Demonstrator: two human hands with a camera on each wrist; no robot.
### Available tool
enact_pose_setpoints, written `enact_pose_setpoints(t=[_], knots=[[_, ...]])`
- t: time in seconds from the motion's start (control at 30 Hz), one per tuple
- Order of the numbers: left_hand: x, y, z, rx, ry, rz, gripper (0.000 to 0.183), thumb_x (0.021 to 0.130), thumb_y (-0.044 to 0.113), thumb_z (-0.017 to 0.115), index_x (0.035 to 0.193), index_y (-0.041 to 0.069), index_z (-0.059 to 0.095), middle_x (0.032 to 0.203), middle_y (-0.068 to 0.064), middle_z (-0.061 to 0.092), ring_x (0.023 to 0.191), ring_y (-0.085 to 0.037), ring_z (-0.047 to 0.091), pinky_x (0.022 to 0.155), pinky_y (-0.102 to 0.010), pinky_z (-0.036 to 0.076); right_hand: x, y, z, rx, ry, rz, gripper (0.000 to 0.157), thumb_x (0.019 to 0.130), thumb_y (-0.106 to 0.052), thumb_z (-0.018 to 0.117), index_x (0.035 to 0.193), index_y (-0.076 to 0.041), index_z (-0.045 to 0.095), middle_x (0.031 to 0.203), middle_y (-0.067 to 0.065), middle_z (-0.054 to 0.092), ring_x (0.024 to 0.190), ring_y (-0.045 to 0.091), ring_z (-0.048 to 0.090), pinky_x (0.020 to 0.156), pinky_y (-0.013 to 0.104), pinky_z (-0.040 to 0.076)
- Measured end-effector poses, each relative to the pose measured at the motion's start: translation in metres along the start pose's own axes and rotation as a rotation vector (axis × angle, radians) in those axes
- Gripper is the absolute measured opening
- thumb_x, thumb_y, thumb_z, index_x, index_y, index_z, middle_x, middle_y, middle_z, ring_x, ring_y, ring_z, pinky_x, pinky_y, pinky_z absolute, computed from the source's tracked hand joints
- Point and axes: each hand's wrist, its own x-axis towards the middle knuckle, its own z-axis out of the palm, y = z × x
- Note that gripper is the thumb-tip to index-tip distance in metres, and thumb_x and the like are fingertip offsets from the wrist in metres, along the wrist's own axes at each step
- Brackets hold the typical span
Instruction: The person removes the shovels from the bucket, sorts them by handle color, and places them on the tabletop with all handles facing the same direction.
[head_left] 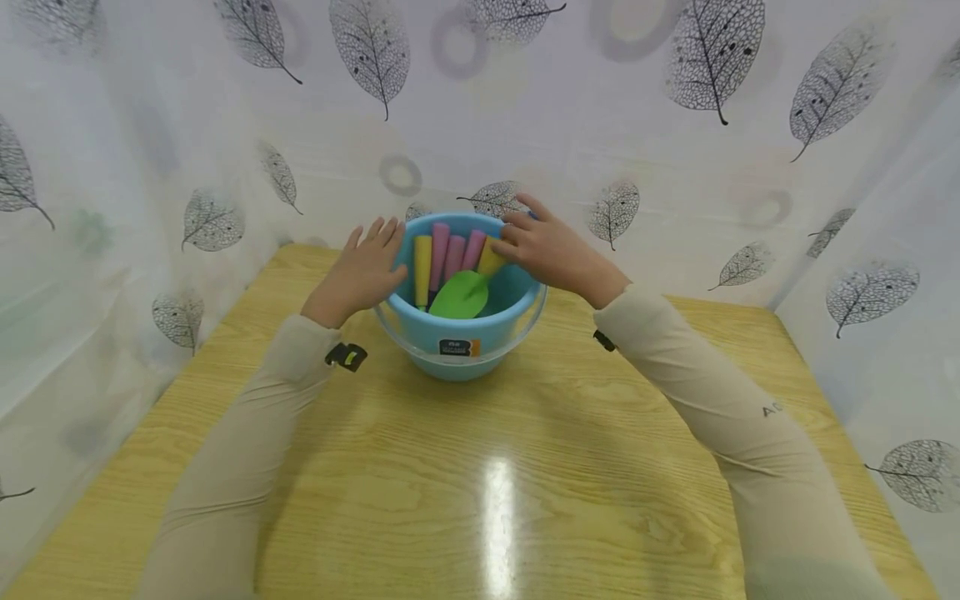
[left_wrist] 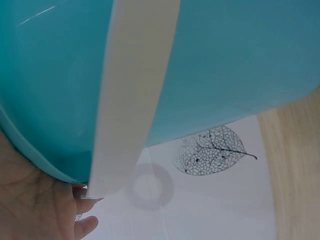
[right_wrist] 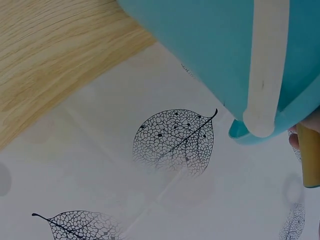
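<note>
A light blue bucket (head_left: 412, 323) stands upright on the table, its pale handle (left_wrist: 135, 90) swung down against the side. My left hand (head_left: 360, 273) rests on the bucket's left rim with its fingers stretched out. At the right rim, my right hand (head_left: 558, 252) grips the yellow handle (right_wrist: 310, 160) of a green toy shovel (head_left: 460, 297), whose blade lies over the bucket's opening. Inside the bucket lean several pink handles (head_left: 440, 250) and another yellow handle (head_left: 423, 262); their lower ends are mostly hidden.
Under the bucket is a wood-grain table (head_left: 420, 483). A white curtain (head_left: 525, 125) with a leaf print hangs close behind the bucket and along both sides of the table. Dark straps (head_left: 347, 357) sit at the wrists.
</note>
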Motion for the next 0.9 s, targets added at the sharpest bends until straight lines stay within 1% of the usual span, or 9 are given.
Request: enact_pose_setpoints(t=[0.17,0.4,0.57,0.67,0.73,0.8,0.9], knots=[[0.002,0.000,0.000,0.015,0.003,0.001,0.066,0.099,0.029,0.030,0.150,-0.002,0.002,0.158,-0.019,0.001,0.147,-0.035,-0.004,0.119,-0.052,-0.005,-0.003,0.000,0.001,0.037,0.017,-0.003,0.016,0.090,0.004,0.054,0.103,-0.002,0.061,0.097,0.013,0.067,0.105,0.030,0.057,0.114,0.047,0.030],[0.002,0.000,0.000,0.020,0.002,0.001,0.066,0.099,0.029,0.030,0.150,-0.002,0.002,0.158,-0.020,0.001,0.147,-0.035,-0.004,0.119,-0.052,-0.005,-0.005,0.000,0.002,0.058,0.001,0.016,0.013,0.087,0.006,0.055,0.097,0.000,0.060,0.097,0.014,0.068,0.105,0.030,0.058,0.117,0.045,0.027],[0.002,0.000,0.000,0.020,0.005,0.001,0.066,0.099,0.029,0.030,0.150,-0.003,0.002,0.158,-0.019,0.002,0.147,-0.035,-0.003,0.119,-0.052,-0.005,-0.007,0.000,0.003,0.050,0.024,0.027,0.009,0.088,0.007,0.052,0.092,0.001,0.058,0.094,0.016,0.068,0.102,0.030,0.060,0.115,0.044,0.031],[0.002,-0.001,0.001,0.020,0.007,0.001,0.066,0.099,0.029,0.030,0.150,-0.003,0.003,0.158,-0.020,0.002,0.147,-0.036,-0.003,0.119,-0.052,-0.004,-0.009,0.000,0.004,0.046,0.028,0.037,0.007,0.090,0.004,0.052,0.092,0.001,0.058,0.092,0.015,0.067,0.095,0.029,0.061,0.106,0.041,0.041],[0.002,-0.001,0.001,0.019,0.007,0.000,0.066,0.099,0.029,0.030,0.150,-0.002,0.003,0.158,-0.020,0.003,0.147,-0.035,-0.003,0.119,-0.052,-0.004,-0.010,0.000,0.004,0.042,0.026,0.045,0.006,0.091,0.001,0.053,0.094,0.000,0.058,0.093,0.014,0.067,0.092,0.029,0.061,0.098,0.040,0.046],[0.002,-0.001,0.001,0.016,0.004,-0.003,0.066,0.099,0.029,0.030,0.150,-0.002,0.002,0.158,-0.019,0.002,0.147,-0.035,-0.004,0.119,-0.051,-0.005,-0.012,0.000,0.004,0.031,0.016,0.051,0.007,0.091,-0.001,0.055,0.097,-0.001,0.058,0.093,0.014,0.067,0.089,0.028,0.061,0.089,0.039,0.047],[0.002,-0.002,0.002,0.015,-0.003,-0.008,0.067,0.099,0.030,0.030,0.150,-0.001,0.001,0.158,-0.019,0.001,0.147,-0.034,-0.005,0.119,-0.051,-0.006,-0.015,0.001,0.004,0.013,0.015,0.054,0.008,0.091,-0.002,0.056,0.099,-0.002,0.057,0.094,0.014,0.066,0.088,0.028,0.060,0.083,0.038,0.048]])
